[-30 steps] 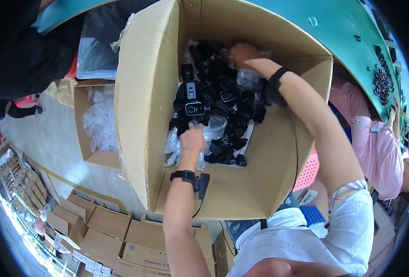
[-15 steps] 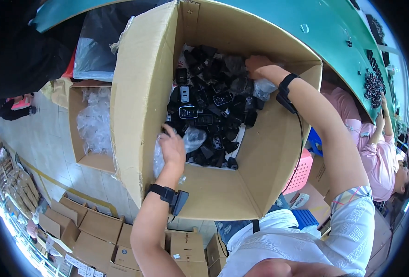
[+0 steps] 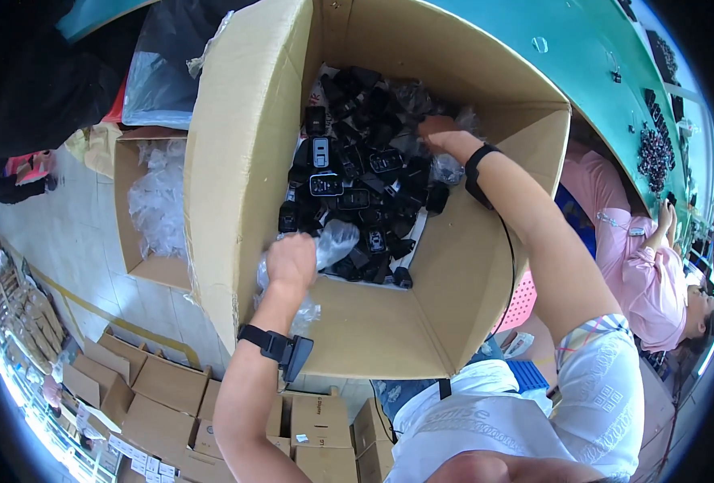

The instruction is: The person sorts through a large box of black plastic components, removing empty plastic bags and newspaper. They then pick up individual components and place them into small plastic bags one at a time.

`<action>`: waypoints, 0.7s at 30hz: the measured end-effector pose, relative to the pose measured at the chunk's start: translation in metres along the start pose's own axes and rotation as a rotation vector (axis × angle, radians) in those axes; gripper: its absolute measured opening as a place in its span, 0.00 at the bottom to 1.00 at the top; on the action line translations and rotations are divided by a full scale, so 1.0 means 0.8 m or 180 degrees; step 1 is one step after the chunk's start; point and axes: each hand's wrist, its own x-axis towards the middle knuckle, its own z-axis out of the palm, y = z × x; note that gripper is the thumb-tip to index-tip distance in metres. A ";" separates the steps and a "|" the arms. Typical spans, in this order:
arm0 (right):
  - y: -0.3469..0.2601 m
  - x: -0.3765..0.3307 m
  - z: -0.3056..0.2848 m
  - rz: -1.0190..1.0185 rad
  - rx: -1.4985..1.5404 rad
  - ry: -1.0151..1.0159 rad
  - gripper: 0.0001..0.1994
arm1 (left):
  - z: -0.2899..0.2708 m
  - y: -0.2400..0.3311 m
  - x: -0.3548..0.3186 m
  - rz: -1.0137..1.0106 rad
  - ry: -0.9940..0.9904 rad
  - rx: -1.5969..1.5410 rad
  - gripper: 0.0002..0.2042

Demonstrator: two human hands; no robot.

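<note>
One cardboard box (image 3: 365,322), in which black plastic parts (image 3: 355,199) (loosely heaped) are contained. Clear plastic (image 3: 337,238) is gripped in the curled left hand (image 3: 291,261); the right hand (image 3: 442,135) is placed among further bags (image 3: 447,169), its closure too obscured to tell.

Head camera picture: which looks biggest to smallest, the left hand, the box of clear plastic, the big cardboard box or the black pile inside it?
1. Big cardboard box
2. Black pile
3. Box of clear plastic, partly hidden
4. Left hand
</note>
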 end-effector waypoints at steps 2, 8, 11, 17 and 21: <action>-0.002 -0.001 -0.022 -0.0264 0.0069 -0.0220 0.13 | -0.029 0.007 -0.009 -0.0115 0.0481 -0.0916 0.10; -0.011 -0.035 -0.094 -0.0566 -0.0547 -0.0685 0.16 | -0.052 0.000 -0.030 -0.0284 0.1035 -0.1779 0.09; -0.010 -0.043 -0.099 -0.0438 0.0929 0.0083 0.18 | -0.062 -0.012 -0.026 -0.0317 0.1275 -0.2009 0.08; -0.007 -0.020 -0.069 0.0007 0.1738 -0.0008 0.19 | -0.061 -0.014 -0.019 -0.0217 0.1406 -0.2092 0.08; -0.036 -0.016 -0.045 -0.0038 0.1701 -0.0476 0.23 | -0.057 -0.014 -0.017 -0.0146 0.1460 -0.2158 0.09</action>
